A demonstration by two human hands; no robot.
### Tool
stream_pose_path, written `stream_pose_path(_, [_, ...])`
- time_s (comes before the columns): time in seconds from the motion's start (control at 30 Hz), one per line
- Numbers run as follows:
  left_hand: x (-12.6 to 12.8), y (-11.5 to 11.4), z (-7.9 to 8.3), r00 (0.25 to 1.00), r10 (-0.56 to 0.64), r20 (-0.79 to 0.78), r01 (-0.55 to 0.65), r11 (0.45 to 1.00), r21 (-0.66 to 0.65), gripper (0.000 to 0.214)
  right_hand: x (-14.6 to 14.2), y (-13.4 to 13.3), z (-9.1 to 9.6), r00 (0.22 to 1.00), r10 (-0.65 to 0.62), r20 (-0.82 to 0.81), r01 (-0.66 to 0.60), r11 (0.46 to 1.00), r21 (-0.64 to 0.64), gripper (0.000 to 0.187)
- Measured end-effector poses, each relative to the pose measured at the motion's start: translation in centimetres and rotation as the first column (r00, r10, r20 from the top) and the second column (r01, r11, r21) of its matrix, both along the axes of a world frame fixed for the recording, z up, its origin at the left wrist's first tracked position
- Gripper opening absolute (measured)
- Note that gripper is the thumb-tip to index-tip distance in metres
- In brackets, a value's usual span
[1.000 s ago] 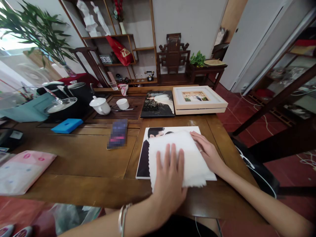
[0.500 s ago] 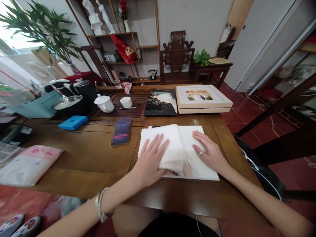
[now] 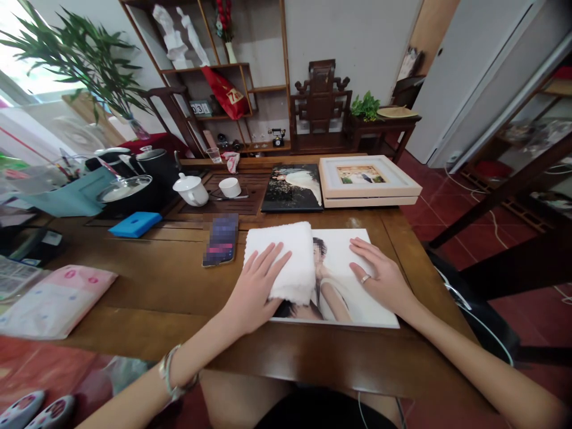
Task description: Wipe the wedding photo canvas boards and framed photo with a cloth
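Observation:
A white cloth [image 3: 292, 262] with a scalloped edge lies spread over the left part of a photo panel [image 3: 353, 298]. The panel rests flat on the wooden table and shows a printed picture of a person on a white ground. My left hand [image 3: 255, 283] lies on the cloth, fingers spread and stretched out, pressing it down flat. My right hand [image 3: 379, 274], with a ring on one finger, rests open on the right side of the panel. The panel's left part is hidden under the cloth and my left hand.
Behind the panel lie a dark photo album [image 3: 292, 187] and a framed photo [image 3: 370, 182]. To the left are a phone [image 3: 220, 239], a blue box [image 3: 135, 224], a white lidded cup [image 3: 191, 189], a small white bowl [image 3: 229, 187] and a pink-and-white packet [image 3: 58, 301].
My left hand has slid the cloth to the left across the panel, uncovering more of the printed picture. My right hand has stayed in nearly the same place.

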State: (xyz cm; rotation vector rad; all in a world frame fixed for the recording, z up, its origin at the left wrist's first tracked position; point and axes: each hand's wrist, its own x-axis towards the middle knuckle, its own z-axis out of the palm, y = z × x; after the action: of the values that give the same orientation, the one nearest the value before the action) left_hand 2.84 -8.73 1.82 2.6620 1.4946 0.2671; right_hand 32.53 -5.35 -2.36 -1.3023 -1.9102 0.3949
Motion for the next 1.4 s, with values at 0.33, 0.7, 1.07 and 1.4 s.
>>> stream_pose_path(0.33, [0.0,-5.1,0.3,0.999,-0.011,-0.048,0.010,1.000,-0.015,0.089,0.3,0.1,0.0,0.999,0.013,0.045,-0.013,1.000,0.001,0.036])
stream_pose_path(0.7, [1.4,2.9,-0.5,0.990,0.144,-0.004,-0.143,0.987,0.071,0.072,0.7,0.1,0.2,0.998,0.056,0.040,-0.054,0.998,-0.040,0.041])
stream_pose_path(1.07, [1.2,1.6,-0.2,0.993,0.114,-0.014,-0.113,0.993,0.021,0.075,0.5,-1.0,0.0,0.996,0.069,0.059,-0.067,0.997,-0.034,0.043])
stream_pose_path(1.4, [0.1,-4.8,-0.3,1.000,0.006,-0.021,-0.005,0.999,0.043,0.092,0.5,-1.1,-0.3,0.998,0.060,0.018,-0.059,0.997,-0.057,0.043])
